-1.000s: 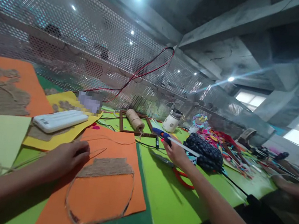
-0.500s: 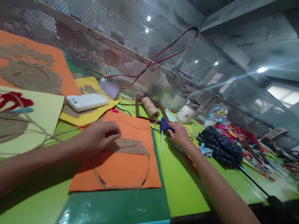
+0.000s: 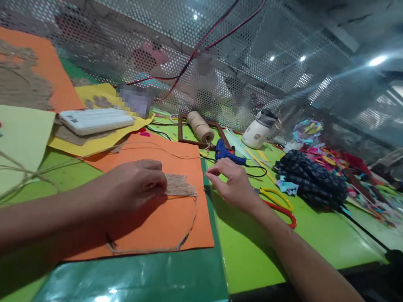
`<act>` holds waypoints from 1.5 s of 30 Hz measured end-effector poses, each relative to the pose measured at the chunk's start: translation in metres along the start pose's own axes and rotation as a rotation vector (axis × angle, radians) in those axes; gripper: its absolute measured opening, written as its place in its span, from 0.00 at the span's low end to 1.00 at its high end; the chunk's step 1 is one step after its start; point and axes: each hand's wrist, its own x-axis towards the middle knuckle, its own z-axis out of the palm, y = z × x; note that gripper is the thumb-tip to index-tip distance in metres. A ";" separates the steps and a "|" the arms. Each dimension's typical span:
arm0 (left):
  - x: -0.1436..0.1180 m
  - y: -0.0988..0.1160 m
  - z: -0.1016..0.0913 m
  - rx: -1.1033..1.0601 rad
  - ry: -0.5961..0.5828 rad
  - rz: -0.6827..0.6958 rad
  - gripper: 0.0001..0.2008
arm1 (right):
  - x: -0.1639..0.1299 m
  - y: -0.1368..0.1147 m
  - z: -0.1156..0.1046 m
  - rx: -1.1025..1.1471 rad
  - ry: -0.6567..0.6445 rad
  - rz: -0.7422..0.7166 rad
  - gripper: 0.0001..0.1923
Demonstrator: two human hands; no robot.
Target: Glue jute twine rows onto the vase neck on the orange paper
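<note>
Smooth orange paper sheet lies flat at the near middle of the glossy green table, carrying a rough, woven-looking patch of jute twine and a thin twine loop curving below it. The left hand rests palm down on the sheet, fingers curled loosely over the patch's left end, pressing rather than gripping. The right hand hovers just right of the sheet, fingers half open, thumb and forefinger close together, holding nothing visible. A blue glue gun lies just beyond it.

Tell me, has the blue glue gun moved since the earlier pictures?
Yes. The glue gun now lies beside the twine spool, out of the right hand.
</note>
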 end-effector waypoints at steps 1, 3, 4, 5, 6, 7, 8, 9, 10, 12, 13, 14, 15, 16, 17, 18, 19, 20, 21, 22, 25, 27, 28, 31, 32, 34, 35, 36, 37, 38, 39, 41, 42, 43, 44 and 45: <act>0.003 -0.001 -0.001 -0.025 -0.028 -0.011 0.12 | -0.001 0.001 0.000 0.007 -0.038 0.026 0.07; 0.009 -0.001 0.000 -0.078 -0.071 -0.030 0.13 | -0.002 -0.001 -0.001 0.012 -0.120 0.073 0.06; 0.011 -0.001 0.001 -0.100 -0.076 -0.038 0.14 | -0.003 -0.002 -0.001 0.011 -0.159 0.088 0.05; 0.012 -0.001 0.003 -0.118 -0.074 -0.045 0.14 | -0.002 -0.004 -0.001 0.007 -0.190 0.095 0.05; 0.013 -0.001 0.005 -0.133 -0.069 -0.056 0.15 | -0.002 -0.006 -0.001 0.001 -0.212 0.097 0.05; 0.013 -0.001 0.008 -0.148 -0.065 -0.067 0.15 | -0.002 -0.007 -0.002 -0.005 -0.226 0.099 0.05; 0.013 -0.001 0.010 -0.160 -0.066 -0.073 0.16 | -0.001 -0.008 -0.002 -0.010 -0.237 0.100 0.05; 0.012 -0.001 0.012 -0.170 -0.072 -0.072 0.16 | -0.001 -0.009 -0.002 -0.016 -0.246 0.101 0.05; 0.012 0.000 0.013 -0.172 -0.080 -0.068 0.16 | -0.001 -0.009 -0.001 -0.019 -0.256 0.103 0.05; 0.011 0.000 0.014 -0.162 -0.084 -0.049 0.15 | -0.001 -0.009 -0.001 -0.020 -0.281 0.105 0.06; 0.011 0.001 0.014 -0.158 -0.086 -0.036 0.15 | -0.001 -0.010 0.000 -0.018 -0.294 0.102 0.06; 0.010 0.002 0.014 -0.159 -0.085 -0.025 0.15 | -0.002 -0.010 0.000 -0.014 -0.307 0.094 0.06; 0.009 0.002 0.014 -0.171 -0.079 -0.011 0.14 | -0.002 -0.011 0.000 -0.005 -0.323 0.080 0.06; 0.008 0.003 0.013 -0.195 -0.075 0.008 0.14 | -0.002 -0.011 0.000 0.009 -0.340 0.062 0.06; 0.007 0.003 0.013 -0.227 -0.070 0.028 0.14 | -0.002 -0.012 -0.001 0.027 -0.352 0.042 0.06; 0.006 0.003 0.012 -0.264 -0.064 0.040 0.14 | -0.003 -0.012 -0.001 0.047 -0.358 0.025 0.05; 0.005 0.003 0.012 -0.305 -0.053 0.044 0.14 | -0.003 -0.013 -0.002 0.067 -0.358 0.011 0.05; 0.005 0.003 0.010 -0.344 -0.044 0.041 0.14 | -0.003 -0.013 -0.002 0.082 -0.353 0.005 0.05; 0.006 0.002 0.009 -0.372 -0.040 0.035 0.14 | -0.002 -0.013 -0.003 0.090 -0.347 0.005 0.05; 0.007 0.002 0.008 -0.385 -0.032 0.027 0.14 | -0.002 -0.013 -0.003 0.092 -0.344 0.009 0.05; 0.011 -0.002 0.005 -0.377 -0.024 0.004 0.15 | -0.002 -0.012 -0.001 0.068 -0.356 0.027 0.07; 0.014 -0.005 0.005 -0.371 -0.038 -0.017 0.16 | -0.002 -0.012 -0.001 0.058 -0.363 0.028 0.08; 0.015 -0.007 0.007 -0.362 -0.040 -0.031 0.16 | -0.002 -0.011 -0.001 0.057 -0.363 0.027 0.09; 0.016 -0.011 0.012 -0.261 -0.019 -0.033 0.15 | -0.002 -0.008 -0.002 0.046 -0.338 0.043 0.12; 0.017 -0.013 0.013 -0.213 -0.014 -0.016 0.14 | -0.002 -0.007 -0.003 0.037 -0.326 0.058 0.14; 0.016 -0.014 0.015 -0.132 -0.019 0.024 0.13 | -0.002 -0.004 -0.005 0.018 -0.312 0.092 0.17; 0.016 -0.013 0.016 -0.105 -0.022 0.039 0.13 | -0.001 -0.003 -0.006 0.012 -0.307 0.106 0.17; 0.015 -0.013 0.016 -0.084 -0.027 0.047 0.13 | -0.001 -0.003 -0.006 0.010 -0.309 0.113 0.18; 0.014 -0.012 0.016 -0.069 -0.031 0.048 0.13 | -0.001 -0.004 -0.007 0.012 -0.313 0.112 0.18; 0.013 -0.010 0.015 -0.059 -0.034 0.047 0.13 | -0.001 -0.005 -0.007 0.019 -0.318 0.105 0.18; 0.012 -0.009 0.014 -0.050 -0.037 0.044 0.13 | -0.001 -0.006 -0.008 0.027 -0.322 0.092 0.18; 0.010 -0.006 0.013 -0.035 -0.038 0.040 0.15 | -0.002 -0.011 -0.010 0.044 -0.341 0.058 0.16; 0.009 -0.006 0.013 -0.030 -0.039 0.041 0.15 | -0.002 -0.014 -0.011 0.048 -0.353 0.044 0.14; 0.009 -0.005 0.013 -0.030 -0.044 0.047 0.16 | -0.002 -0.016 -0.012 0.050 -0.368 0.035 0.12; 0.009 -0.004 0.013 -0.031 -0.049 0.053 0.16 | -0.002 -0.019 -0.014 0.050 -0.385 0.030 0.10; 0.010 -0.004 0.013 -0.032 -0.053 0.060 0.15 | -0.003 -0.021 -0.016 0.052 -0.401 0.029 0.09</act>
